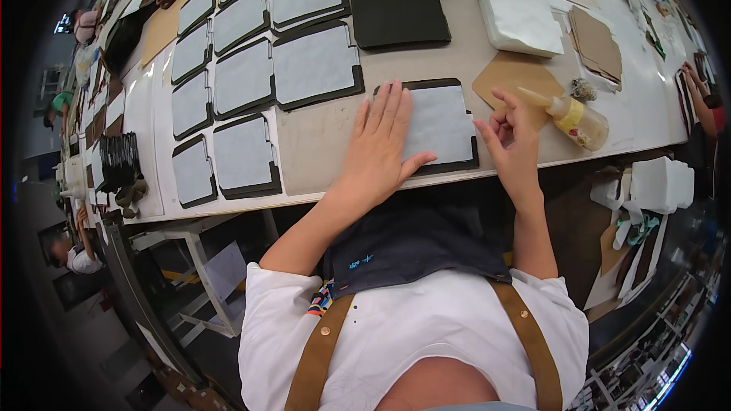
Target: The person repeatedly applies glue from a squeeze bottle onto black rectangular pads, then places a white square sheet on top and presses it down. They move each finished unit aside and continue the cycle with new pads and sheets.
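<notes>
My left hand (381,144) lies flat, fingers spread, on a pale grey lining sheet (442,123) that sits on a dark leather panel (457,164) near the table's front edge. My right hand (512,137) hovers at the panel's right edge with thumb and forefinger pinched together; nothing shows between them. A glue squeeze bottle (575,118) lies on its side just right of that hand.
Rows of finished dark panels with grey lining (316,65) cover the table to the left and back. A bare dark panel (397,14), a white stack (521,21) and brown cardboard pieces (595,42) lie behind. Other people's hands (697,95) work at the far right.
</notes>
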Action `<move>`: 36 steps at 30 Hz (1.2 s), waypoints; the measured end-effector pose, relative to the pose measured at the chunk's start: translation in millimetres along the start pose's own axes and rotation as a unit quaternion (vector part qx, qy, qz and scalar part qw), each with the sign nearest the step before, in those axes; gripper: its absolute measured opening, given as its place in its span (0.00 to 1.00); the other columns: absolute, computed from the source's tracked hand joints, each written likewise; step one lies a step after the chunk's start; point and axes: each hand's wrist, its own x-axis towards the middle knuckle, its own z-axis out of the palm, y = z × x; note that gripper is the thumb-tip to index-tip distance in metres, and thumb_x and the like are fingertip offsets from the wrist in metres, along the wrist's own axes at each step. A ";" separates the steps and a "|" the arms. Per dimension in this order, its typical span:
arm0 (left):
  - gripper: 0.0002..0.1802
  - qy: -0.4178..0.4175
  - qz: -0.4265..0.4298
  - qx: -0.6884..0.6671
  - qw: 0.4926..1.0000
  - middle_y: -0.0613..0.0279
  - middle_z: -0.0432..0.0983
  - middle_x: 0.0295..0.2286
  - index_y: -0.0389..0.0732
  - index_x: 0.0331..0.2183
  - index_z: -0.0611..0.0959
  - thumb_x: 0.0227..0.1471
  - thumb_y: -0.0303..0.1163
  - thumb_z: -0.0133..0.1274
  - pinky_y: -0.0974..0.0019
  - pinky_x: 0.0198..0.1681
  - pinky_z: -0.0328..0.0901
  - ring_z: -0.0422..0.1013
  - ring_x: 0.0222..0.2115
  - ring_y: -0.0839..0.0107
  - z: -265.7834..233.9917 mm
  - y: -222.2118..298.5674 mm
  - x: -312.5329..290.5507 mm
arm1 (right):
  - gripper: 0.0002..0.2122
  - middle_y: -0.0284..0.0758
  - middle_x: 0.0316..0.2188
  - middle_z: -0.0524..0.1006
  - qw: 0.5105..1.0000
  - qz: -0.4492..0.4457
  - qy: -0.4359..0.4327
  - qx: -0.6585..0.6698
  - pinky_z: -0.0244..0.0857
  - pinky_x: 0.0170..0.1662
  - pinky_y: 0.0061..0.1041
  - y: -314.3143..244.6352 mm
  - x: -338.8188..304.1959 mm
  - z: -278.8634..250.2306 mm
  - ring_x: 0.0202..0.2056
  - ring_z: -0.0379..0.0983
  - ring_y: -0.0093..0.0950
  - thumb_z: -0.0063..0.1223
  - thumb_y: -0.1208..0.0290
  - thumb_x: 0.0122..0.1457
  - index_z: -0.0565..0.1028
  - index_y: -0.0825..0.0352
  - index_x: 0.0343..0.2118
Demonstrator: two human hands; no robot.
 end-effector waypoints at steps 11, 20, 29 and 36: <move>0.61 -0.036 0.004 0.089 0.995 0.41 0.46 0.68 0.27 0.66 0.56 0.53 0.71 0.48 0.46 0.72 0.34 0.39 0.71 0.50 18.6 25.1 26.8 | 0.16 0.30 0.26 0.72 0.995 -0.031 0.087 0.048 0.64 0.34 0.24 23.9 -16.2 -2.0 0.29 0.65 0.23 0.62 0.78 0.59 0.77 0.65 0.51; 0.62 -0.033 0.086 0.048 0.995 0.40 0.47 0.68 0.27 0.67 0.54 0.53 0.71 0.48 0.48 0.72 0.37 0.40 0.71 0.51 41.4 58.1 39.5 | 0.17 0.31 0.28 0.74 0.991 -0.039 0.112 0.061 0.65 0.35 0.24 29.1 -27.8 -9.6 0.31 0.67 0.23 0.62 0.80 0.58 0.77 0.65 0.51; 0.59 -0.133 0.133 -0.060 0.980 0.42 0.48 0.68 0.27 0.67 0.50 0.53 0.60 0.55 0.49 0.71 0.42 0.47 0.69 0.50 5.8 56.9 -8.0 | 0.10 0.32 0.29 0.75 0.984 -0.179 0.000 -0.025 0.63 0.46 0.32 20.5 -33.0 -18.6 0.33 0.71 0.30 0.62 0.80 0.55 0.81 0.65 0.41; 0.56 -0.113 0.106 -0.120 0.981 0.51 0.61 0.64 0.30 0.67 0.55 0.47 0.46 0.66 0.51 0.68 0.54 0.60 0.63 0.50 -24.2 25.2 -44.8 | 0.11 0.31 0.32 0.74 0.944 -0.280 -0.113 -0.135 0.60 0.52 0.36 14.0 -27.9 -29.6 0.38 0.71 0.32 0.63 0.80 0.50 0.81 0.64 0.38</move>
